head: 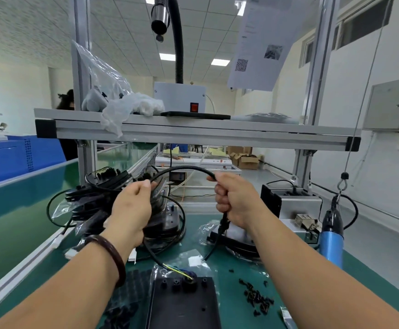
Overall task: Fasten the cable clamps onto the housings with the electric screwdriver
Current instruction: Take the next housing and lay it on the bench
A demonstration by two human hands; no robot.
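Above the green bench (364, 281), black housing (181, 305) lying nearest me and blue electric screwdriver (331, 243) hanging untouched at right, my left hand (132, 210) and right hand (237, 200) each gripped the black cable (184, 167), which I judged needed gentle, kink-free straightening before clamping.

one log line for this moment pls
left hand: grips black round cable; right hand: grips same cable; blue electric screwdriver: hanging, untouched; black plastic housing: on green mat
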